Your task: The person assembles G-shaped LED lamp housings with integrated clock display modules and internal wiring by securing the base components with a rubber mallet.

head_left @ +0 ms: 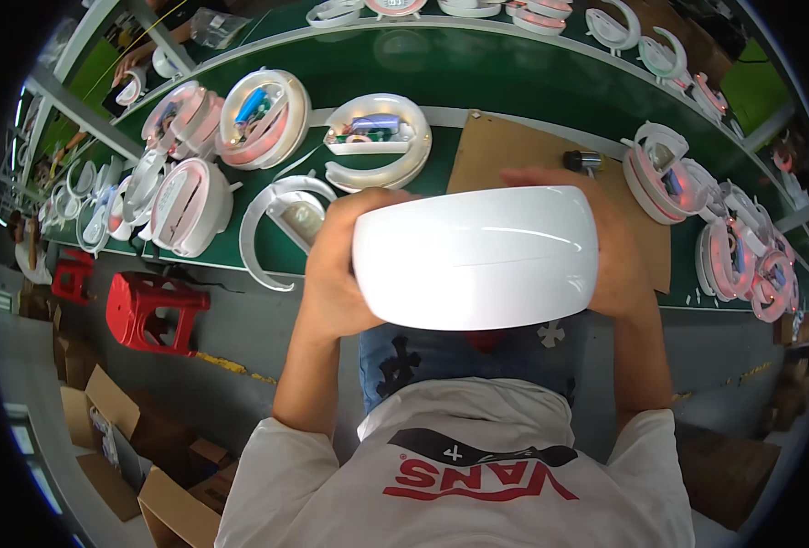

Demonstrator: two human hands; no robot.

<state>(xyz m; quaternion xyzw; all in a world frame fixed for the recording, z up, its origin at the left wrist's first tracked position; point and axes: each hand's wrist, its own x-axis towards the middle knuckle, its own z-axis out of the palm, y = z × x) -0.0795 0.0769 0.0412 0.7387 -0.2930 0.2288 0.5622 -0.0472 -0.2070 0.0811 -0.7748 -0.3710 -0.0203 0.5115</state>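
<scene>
Between my two hands I hold a glossy white rounded plastic housing [475,260], seen with its smooth curved wall facing up. My left hand [336,269] is closed on its left end, and my right hand [616,256] grips the right end with fingers reaching round the far side. The housing hides most of the fingers. Left of my left hand lies a white C-shaped cover [256,239] with a clear oval window part. Beyond the hands sits an opened round white unit [413,169] showing a purple cylindrical battery and a green circuit board.
A brown board [514,151] lies on the green bench, with a small black-and-metal cylinder [583,162] on it. Several pink-and-white round units [185,208] stand left, more [665,173] right. A shelf rail runs behind. Red stools [153,310] and cardboard boxes [116,402] stand lower left.
</scene>
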